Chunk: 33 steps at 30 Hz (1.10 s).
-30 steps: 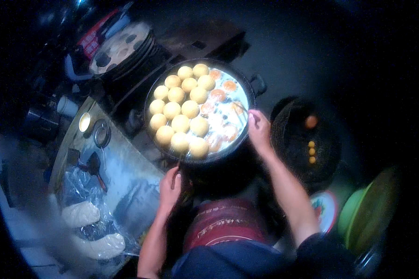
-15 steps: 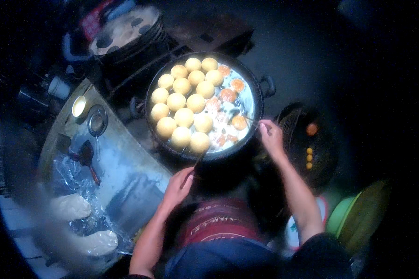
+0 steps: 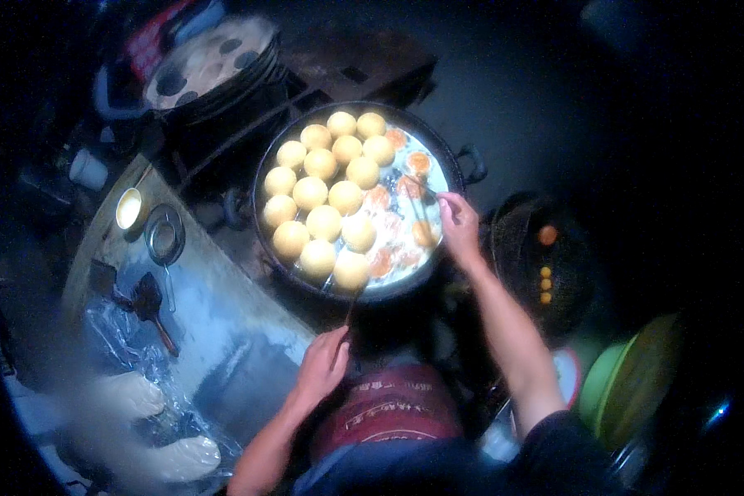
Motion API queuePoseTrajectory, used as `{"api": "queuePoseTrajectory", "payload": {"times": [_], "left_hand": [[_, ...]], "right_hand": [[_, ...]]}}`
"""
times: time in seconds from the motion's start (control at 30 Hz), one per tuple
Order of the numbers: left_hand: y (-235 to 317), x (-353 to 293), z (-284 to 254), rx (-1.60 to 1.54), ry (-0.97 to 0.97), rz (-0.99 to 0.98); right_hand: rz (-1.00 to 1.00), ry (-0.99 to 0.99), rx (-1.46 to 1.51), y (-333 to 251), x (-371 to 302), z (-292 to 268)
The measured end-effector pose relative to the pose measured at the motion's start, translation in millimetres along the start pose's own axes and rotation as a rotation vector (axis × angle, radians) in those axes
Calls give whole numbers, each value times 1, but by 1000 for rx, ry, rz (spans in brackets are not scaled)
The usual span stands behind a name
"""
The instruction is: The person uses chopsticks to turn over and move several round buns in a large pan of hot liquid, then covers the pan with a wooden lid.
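Observation:
A large dark round pan [image 3: 298, 283] holds several golden fried dough balls [image 3: 309, 193] crowded on its left side. On the right side, smaller orange pieces [image 3: 418, 163] lie in bubbling pale oil. My left hand [image 3: 323, 362] is closed around the brown handle of a thin tool [image 3: 353, 310], which reaches up to the near edge of the pan by the lowest ball; its working end is hidden. Over the right rim, my right hand [image 3: 459, 223] pinches a thin dark stick-like tool [image 3: 428, 190] whose tip is among the orange pieces.
On the metal tabletop [image 3: 223, 331] at left are a cup [image 3: 128, 208], a wire strainer [image 3: 165, 234], a dark spatula [image 3: 149, 302] and plastic-wrapped pale dough [image 3: 182, 459]. A dark pan [image 3: 512, 273] with small orange balls and a green basin [image 3: 603, 380] stand at right.
The view has shifted slightly. My right hand has moved up and left over the pan rim, its tool now among the upper orange pieces. My left hand has drawn back slightly towards me.

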<state>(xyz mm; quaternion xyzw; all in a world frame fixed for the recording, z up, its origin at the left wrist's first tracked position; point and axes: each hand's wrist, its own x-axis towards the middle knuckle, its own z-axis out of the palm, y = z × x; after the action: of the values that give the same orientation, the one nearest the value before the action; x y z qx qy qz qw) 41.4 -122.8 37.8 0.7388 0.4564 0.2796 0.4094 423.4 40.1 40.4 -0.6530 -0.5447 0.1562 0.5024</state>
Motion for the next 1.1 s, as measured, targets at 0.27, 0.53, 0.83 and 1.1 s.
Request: {"api": "queuePoseTrajectory", "payload": {"times": [0.27, 0.53, 0.83, 1.1], "left_hand": [[9, -4, 11, -57, -28, -82], [17, 10, 41, -72, 18, -203], [29, 19, 52, -48, 120, -298], [30, 23, 56, -1, 115, -313]], "right_hand": [[51, -153, -55, 27, 29, -14], [-96, -80, 13, 75, 104, -2], [15, -235, -137, 60, 129, -29], [-94, -143, 54, 80, 177, 39]]}}
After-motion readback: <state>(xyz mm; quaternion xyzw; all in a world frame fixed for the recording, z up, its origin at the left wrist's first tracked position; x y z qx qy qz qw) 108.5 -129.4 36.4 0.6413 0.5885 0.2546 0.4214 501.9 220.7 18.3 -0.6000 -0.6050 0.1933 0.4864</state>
